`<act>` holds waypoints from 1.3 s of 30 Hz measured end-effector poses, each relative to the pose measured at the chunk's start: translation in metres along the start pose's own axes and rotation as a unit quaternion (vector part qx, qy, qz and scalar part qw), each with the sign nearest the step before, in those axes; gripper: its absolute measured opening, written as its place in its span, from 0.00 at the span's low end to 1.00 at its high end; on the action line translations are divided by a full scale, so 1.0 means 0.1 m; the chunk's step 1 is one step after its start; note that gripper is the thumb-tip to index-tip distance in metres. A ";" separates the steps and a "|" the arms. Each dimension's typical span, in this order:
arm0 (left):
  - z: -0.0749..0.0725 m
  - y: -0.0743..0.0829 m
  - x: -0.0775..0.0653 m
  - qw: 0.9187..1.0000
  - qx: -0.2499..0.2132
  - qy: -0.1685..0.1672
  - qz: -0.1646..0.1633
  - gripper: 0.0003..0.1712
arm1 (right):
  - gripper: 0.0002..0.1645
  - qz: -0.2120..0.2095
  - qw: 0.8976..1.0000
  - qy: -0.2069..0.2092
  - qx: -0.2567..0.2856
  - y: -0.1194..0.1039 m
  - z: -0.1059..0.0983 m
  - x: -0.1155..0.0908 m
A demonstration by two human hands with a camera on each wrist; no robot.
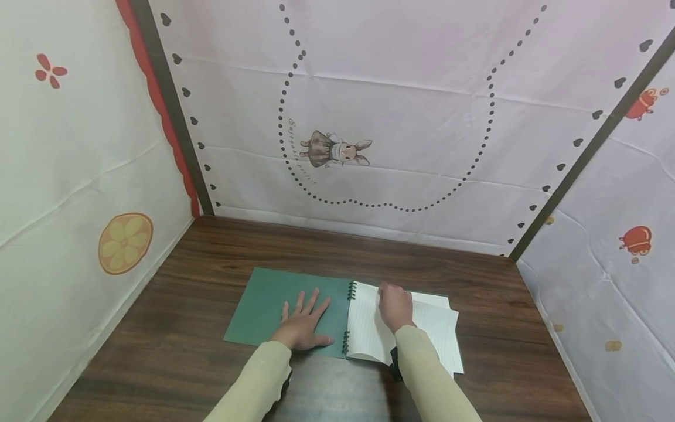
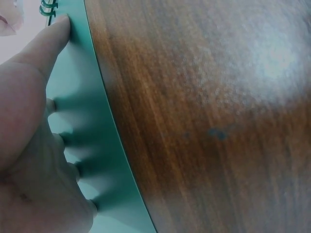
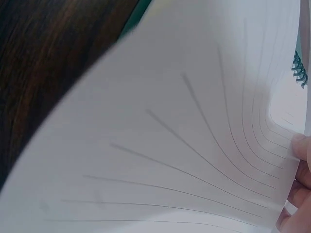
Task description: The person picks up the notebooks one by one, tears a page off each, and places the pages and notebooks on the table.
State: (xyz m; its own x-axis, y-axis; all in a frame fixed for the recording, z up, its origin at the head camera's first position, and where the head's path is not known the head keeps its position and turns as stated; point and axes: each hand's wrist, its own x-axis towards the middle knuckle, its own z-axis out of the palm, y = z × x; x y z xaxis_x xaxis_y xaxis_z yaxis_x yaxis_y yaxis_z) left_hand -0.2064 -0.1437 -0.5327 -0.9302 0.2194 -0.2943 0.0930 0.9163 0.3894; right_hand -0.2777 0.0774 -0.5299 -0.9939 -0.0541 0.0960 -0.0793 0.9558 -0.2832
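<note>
A spiral notebook lies open on the table, its green cover (image 1: 269,293) folded out to the left and its coil binding (image 1: 345,343) in the middle. My left hand (image 1: 302,328) rests on the cover with its fingers spread, the thumb near the coil. On the right side, my right hand (image 1: 396,306) pinches a lined white page (image 1: 364,328) near its top edge. That page (image 3: 184,145) bends in a curve in the right wrist view, with the fingertips (image 3: 302,145) at its edge. Another lined sheet (image 1: 448,337) sticks out at a slant past the notebook's right side.
The notebook lies on a dark wood-grain table (image 1: 506,346). Printed white cloth walls (image 1: 401,129) stand behind it and on both sides. Light glares off the wood (image 2: 272,63) near the cover's front edge.
</note>
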 end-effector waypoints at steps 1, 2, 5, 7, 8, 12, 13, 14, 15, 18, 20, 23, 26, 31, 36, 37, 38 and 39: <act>0.00 0.00 0.00 1.000 -0.001 0.001 0.000 0.53 | 0.07 -0.001 1.000 0.001 0.001 0.00 0.00 0.00; 0.00 0.00 0.00 1.000 0.000 0.001 0.000 0.53 | 0.06 -0.003 1.000 0.004 0.001 0.00 0.00 0.00; 0.01 0.01 0.00 1.000 -0.001 0.000 -0.002 0.53 | 0.06 -0.004 1.000 0.003 0.004 0.01 0.00 0.00; 0.01 0.01 0.01 1.000 0.001 -0.001 -0.003 0.53 | 0.07 0.000 1.000 0.000 0.004 0.02 0.01 0.00; 0.01 0.01 0.01 1.000 0.002 -0.001 -0.003 0.53 | 0.07 0.001 1.000 -0.002 0.004 0.03 0.01 0.00; 0.01 0.00 0.02 1.000 0.005 -0.002 -0.005 0.53 | 0.08 0.008 1.000 -0.011 0.007 0.05 0.03 0.01; 0.02 0.00 0.02 1.000 0.006 -0.002 -0.005 0.53 | 0.08 0.009 1.000 -0.011 0.008 0.05 0.03 0.02; 0.02 0.00 0.02 1.000 0.005 -0.001 -0.005 0.53 | 0.08 0.009 1.000 -0.011 0.010 0.05 0.03 0.02; 0.02 0.01 0.02 1.000 0.005 -0.002 -0.005 0.53 | 0.08 0.009 1.000 -0.011 0.010 0.06 0.03 0.02; 0.03 0.01 0.02 1.000 0.003 0.000 -0.003 0.53 | 0.09 0.010 1.000 -0.011 0.009 0.07 0.04 0.03; 0.04 0.01 0.02 1.000 0.002 0.001 -0.002 0.53 | 0.08 0.011 1.000 -0.010 0.008 0.07 0.04 0.03; 0.04 0.01 0.02 1.000 0.002 0.002 -0.001 0.53 | 0.08 0.009 1.000 -0.006 0.007 0.08 0.04 0.02; 0.04 0.01 0.02 1.000 0.001 0.002 0.001 0.53 | 0.08 0.006 1.000 0.006 0.011 0.11 0.05 0.02; 0.01 0.02 0.01 1.000 -0.001 -0.003 -0.003 0.53 | 0.07 0.000 1.000 0.025 0.013 0.19 0.05 0.01; -0.01 0.03 -0.01 1.000 -0.002 -0.002 -0.003 0.53 | 0.08 0.015 0.999 0.019 0.021 0.24 0.01 -0.01; -0.01 0.03 -0.01 1.000 -0.003 -0.001 -0.002 0.53 | 0.08 0.018 0.999 0.016 0.023 0.25 -0.01 -0.01; -0.01 0.04 -0.01 1.000 -0.002 -0.001 -0.002 0.53 | 0.08 0.019 0.999 0.011 0.026 0.26 -0.02 -0.01; -0.01 0.04 -0.01 1.000 -0.002 -0.001 -0.002 0.53 | 0.09 0.022 0.999 0.009 0.029 0.26 -0.02 -0.01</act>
State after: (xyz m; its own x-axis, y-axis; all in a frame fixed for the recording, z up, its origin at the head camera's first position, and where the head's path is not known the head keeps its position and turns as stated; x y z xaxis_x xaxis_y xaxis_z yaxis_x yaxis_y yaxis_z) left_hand -0.2055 -0.1408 -0.5299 -0.9300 0.2170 -0.2968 0.0886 0.9157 0.3920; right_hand -0.2782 0.1035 -0.5354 -0.9951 -0.0071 0.0987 -0.0406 0.9389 -0.3417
